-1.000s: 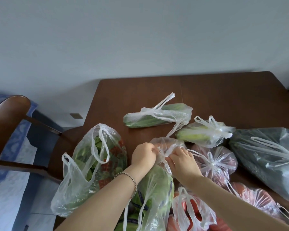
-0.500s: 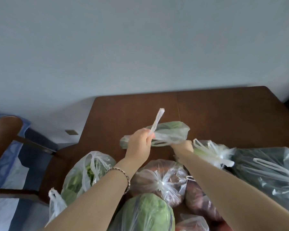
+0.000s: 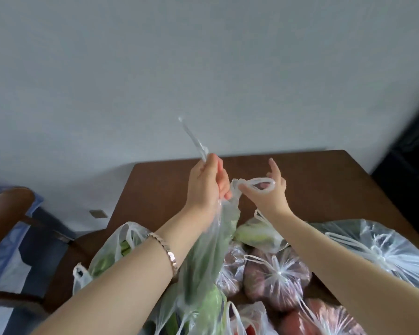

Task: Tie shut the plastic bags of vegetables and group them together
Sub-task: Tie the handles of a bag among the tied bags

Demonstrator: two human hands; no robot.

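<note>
In the head view, the left hand (image 3: 208,187) grips one twisted handle of the clear plastic bag of long green vegetables (image 3: 208,250). The fingers are curled tightly around the handle, and its thin end stands up above the fist. The right hand (image 3: 269,189) holds the other handle, a white loop, between the thumb and the curled fingers, while its index finger points up. The bag hangs from both hands, above the near part of the brown wooden table (image 3: 312,180).

Under it lie tied clear bags of reddish vegetables (image 3: 276,279). A big clear bag with a tied knot (image 3: 385,247) lies at the right. An open bag of greens (image 3: 114,250) stands at the left table edge, near a wooden chair (image 3: 7,206).
</note>
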